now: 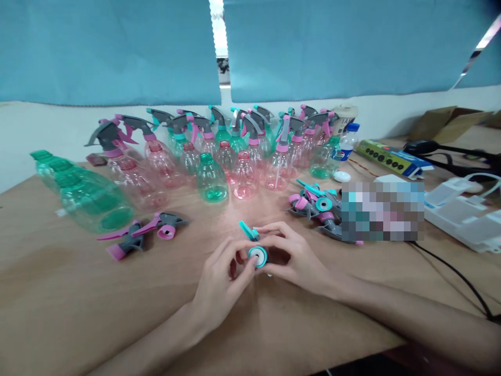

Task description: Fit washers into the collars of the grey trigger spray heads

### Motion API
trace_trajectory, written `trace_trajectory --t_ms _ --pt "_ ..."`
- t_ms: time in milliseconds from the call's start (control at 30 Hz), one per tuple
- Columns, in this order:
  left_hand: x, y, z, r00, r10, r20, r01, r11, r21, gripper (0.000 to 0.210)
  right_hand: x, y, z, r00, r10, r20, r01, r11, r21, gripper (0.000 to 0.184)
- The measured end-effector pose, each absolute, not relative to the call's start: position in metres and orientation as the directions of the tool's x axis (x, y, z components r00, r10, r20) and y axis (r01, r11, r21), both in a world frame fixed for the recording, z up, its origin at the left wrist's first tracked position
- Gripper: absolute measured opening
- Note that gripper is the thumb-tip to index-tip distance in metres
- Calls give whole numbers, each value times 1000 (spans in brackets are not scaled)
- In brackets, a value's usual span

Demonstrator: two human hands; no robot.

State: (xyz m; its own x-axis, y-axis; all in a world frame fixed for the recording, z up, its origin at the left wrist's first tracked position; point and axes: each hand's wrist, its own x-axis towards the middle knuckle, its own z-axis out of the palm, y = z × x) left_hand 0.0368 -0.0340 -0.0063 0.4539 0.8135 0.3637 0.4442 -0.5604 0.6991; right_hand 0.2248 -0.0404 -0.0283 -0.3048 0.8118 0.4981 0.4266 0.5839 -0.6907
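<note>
Both hands hold one spray nozzle head with a turquoise trigger, over the front middle of the table. Its turquoise collar faces me, with a white disc inside. The thumb and fingers of my left hand pinch the collar from the left, the thumb tip on the disc. My right hand grips the head from the right; its fingers cover much of the grey body. Beyond the hands stand open-necked bottles, among them a green bottle and a pink bottle.
Several bottles fitted with spray heads stand along the back. Green bottles lie tilted at left. Loose pink-and-grey spray heads lie left, a mixed pile right. A plastic organiser, a cable and a printed box occupy the right.
</note>
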Motion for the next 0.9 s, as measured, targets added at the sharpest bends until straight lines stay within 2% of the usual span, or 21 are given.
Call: trace_trajectory --t_ms 133,300,400,500,733,900 --pt "35 -33 -6 450 792 413 445 -599 665 8 225 -41 -27 -289 825 485 424 565 -708 30" --pt "29 -32 -5 569 557 605 374 -831 413 15 226 -41 -26 -284 834 474 425 552 -717 28" --pt "28 -32 -4 656 458 600 353 -889 292 21 226 -41 -26 -288 833 472 425 553 -716 27" --pt "28 -32 -3 678 444 586 387 -893 228 24 227 -41 -26 -284 835 472 421 551 -720 26" --pt "29 -31 -2 692 453 561 439 -882 171 23 227 -41 -27 -273 831 484 427 556 -713 27" --pt "33 -32 -1 695 499 518 454 -863 222 21 228 -40 -30 -268 818 509 433 574 -695 26"
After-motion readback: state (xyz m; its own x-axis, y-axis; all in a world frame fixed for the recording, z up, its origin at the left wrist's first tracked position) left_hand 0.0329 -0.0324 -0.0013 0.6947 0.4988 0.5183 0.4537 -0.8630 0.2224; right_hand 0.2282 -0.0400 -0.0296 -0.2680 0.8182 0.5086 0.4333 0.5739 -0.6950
